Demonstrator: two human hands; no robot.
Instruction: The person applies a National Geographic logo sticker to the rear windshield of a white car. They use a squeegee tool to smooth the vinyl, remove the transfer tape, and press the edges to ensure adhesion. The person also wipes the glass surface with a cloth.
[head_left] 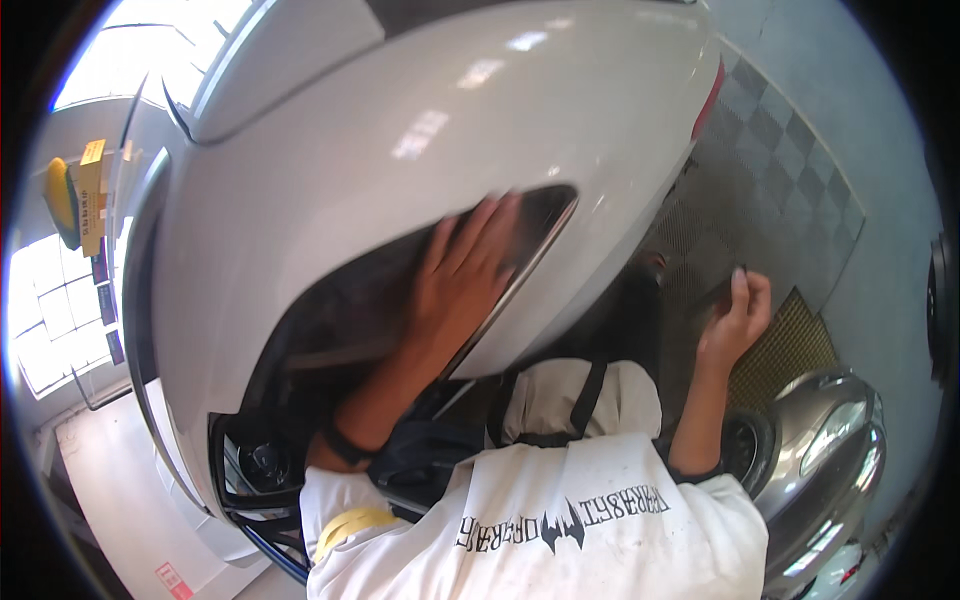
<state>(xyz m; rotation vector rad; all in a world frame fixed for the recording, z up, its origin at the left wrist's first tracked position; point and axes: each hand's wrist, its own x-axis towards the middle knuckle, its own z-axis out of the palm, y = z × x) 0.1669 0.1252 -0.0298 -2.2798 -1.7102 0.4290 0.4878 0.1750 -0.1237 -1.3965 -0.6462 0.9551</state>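
A white car fills the upper left and middle of the head view, its roof nearest the top. My left hand lies on the dark side window, fingers stretched out close to its narrow rear corner. Along the lower edge of that glass runs a shiny trim strip. Off to the right, apart from the car, my right hand is closed with bent fingers. A tiny dark thing shows at its fingertips, too small to name. A dark band sits on my left arm.
A silver car stands at the lower right, beside a yellowish floor grating. Grey checkered floor tiles lie beyond the white car's rear. On the far left are a cardboard box and a yellow-green object.
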